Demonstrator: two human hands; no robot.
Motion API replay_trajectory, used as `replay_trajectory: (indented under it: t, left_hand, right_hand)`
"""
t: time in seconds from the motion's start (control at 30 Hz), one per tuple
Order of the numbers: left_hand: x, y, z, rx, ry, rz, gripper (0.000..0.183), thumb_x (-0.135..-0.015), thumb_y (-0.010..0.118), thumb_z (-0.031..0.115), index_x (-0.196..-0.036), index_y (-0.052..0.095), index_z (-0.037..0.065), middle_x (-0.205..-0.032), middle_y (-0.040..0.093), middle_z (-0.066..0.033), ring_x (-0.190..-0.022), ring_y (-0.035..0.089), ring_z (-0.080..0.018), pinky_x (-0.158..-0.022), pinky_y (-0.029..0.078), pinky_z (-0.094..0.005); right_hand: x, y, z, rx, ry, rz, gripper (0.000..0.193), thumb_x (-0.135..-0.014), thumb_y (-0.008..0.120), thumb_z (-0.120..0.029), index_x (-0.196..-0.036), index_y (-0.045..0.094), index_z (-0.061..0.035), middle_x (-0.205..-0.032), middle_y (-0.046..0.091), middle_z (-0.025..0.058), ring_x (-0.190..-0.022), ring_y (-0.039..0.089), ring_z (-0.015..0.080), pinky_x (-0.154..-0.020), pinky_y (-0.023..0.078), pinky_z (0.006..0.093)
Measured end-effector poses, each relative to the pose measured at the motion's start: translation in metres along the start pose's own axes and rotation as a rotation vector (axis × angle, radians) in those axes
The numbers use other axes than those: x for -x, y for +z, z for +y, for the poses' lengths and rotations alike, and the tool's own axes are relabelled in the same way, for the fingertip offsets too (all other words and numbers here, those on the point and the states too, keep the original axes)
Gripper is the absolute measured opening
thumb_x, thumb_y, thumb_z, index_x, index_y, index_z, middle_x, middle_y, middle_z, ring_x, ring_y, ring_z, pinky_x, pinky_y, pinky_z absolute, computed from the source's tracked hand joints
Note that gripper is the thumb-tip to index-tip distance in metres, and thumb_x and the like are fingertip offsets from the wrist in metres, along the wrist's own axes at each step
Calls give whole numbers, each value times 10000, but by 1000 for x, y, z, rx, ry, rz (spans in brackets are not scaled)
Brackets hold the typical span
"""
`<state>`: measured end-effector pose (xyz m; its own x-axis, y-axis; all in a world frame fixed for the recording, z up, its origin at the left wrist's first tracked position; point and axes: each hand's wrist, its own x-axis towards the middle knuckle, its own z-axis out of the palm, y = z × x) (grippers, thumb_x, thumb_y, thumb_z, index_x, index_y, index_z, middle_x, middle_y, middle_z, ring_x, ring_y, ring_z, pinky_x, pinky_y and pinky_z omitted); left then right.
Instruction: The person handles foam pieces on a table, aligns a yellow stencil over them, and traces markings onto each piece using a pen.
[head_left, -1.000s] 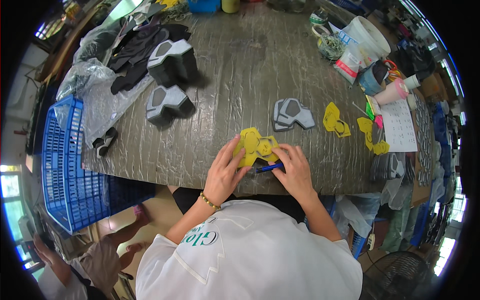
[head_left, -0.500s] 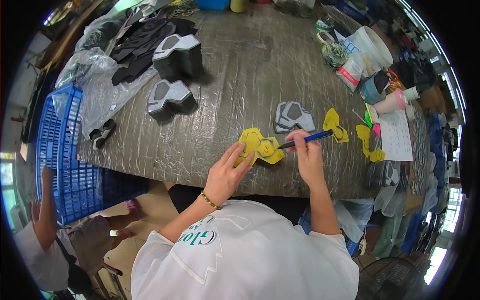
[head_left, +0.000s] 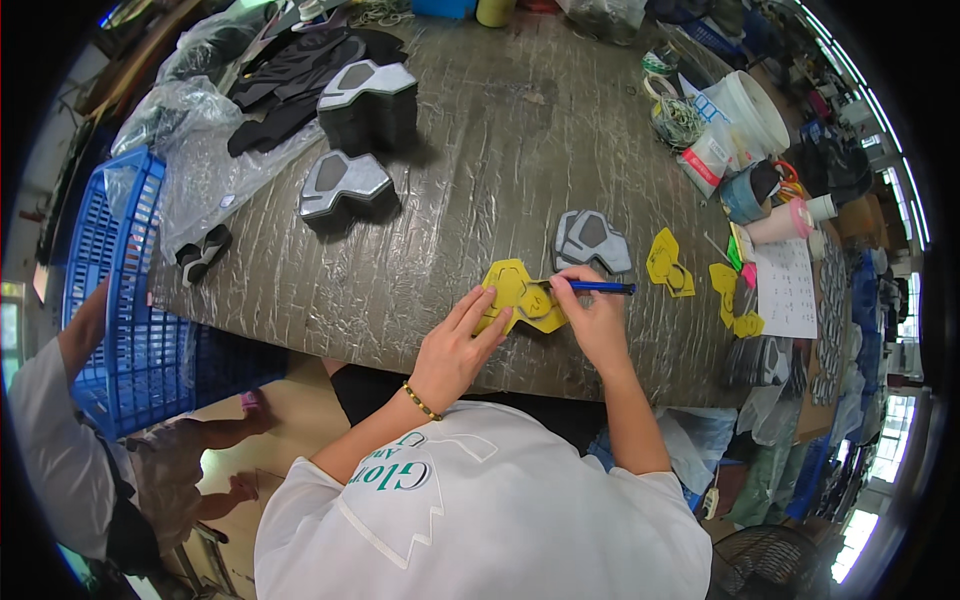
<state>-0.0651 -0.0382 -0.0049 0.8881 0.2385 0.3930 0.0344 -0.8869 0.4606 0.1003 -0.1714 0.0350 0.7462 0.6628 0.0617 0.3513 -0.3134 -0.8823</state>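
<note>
A yellow cut-out template (head_left: 522, 291) with dark outlines and handwriting lies flat near the front edge of the table. Across its left part rest the stretched fingers of my left hand (head_left: 455, 345), pressing it down; a beaded bracelet circles that wrist. My right hand (head_left: 598, 325) grips a blue and black pen (head_left: 606, 288), whose tip is at the upper right part of the template. Just beyond the pen sits a grey and black shaped pad (head_left: 592, 242). To its right are a smaller yellow template (head_left: 669, 264) and another yellow piece (head_left: 734, 303).
Two stacks of grey-topped black pads (head_left: 366, 105) (head_left: 345, 190) stand at the left. Black sheets (head_left: 300, 85) and clear plastic lie behind them. A blue crate (head_left: 110, 300) and another person (head_left: 70, 440) are far left. A white bucket (head_left: 750, 115), thread cone (head_left: 780, 225) and written sheet (head_left: 785, 290) occupy the right.
The pen has swung to lie flatter, its tip moving up along the template's edge. My right hand has shifted slightly left and down. My left hand stays on the template.
</note>
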Motion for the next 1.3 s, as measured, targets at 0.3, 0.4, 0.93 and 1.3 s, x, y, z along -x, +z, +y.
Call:
replay_trajectory:
  t: [0.3,0.4,0.93,1.3]
  left_hand:
    - [1,0,1,-4,-18,2,391,-803,749,141,-1186,671,124,-1330,567,-103,-1250,542,-272,-951,528,-349]
    - [1,0,1,-5,-21,-3,394,-806,746,141,-1192,669,123,-1332,565,-105,-1251,541,-273,-953,527,-350]
    - [-2,-1,2,11,-21,2,369,-803,751,131,-1165,685,123,-1327,572,-100,-1236,556,-281,-926,548,-360]
    - [-1,-2,1,23,-11,1,386,-782,749,123,-1162,676,125,-1292,577,-115,-1212,552,-293,-940,527,-364]
  right_hand:
    - [27,3,-6,100,-110,-11,128,-886,689,-114,-915,660,7,-844,659,119,-740,633,233,-680,487,328]
    - [29,9,-6,56,-91,-36,129,-878,697,-116,-922,663,1,-854,660,126,-758,635,260,-688,486,344]
    - [35,-14,2,38,-12,-16,102,-899,675,-85,-908,657,15,-848,661,88,-798,626,186,-730,479,302]
    - [32,-8,10,452,-161,67,326,-858,543,11,-1183,543,41,-1283,475,223,-1105,540,422,-936,446,459]
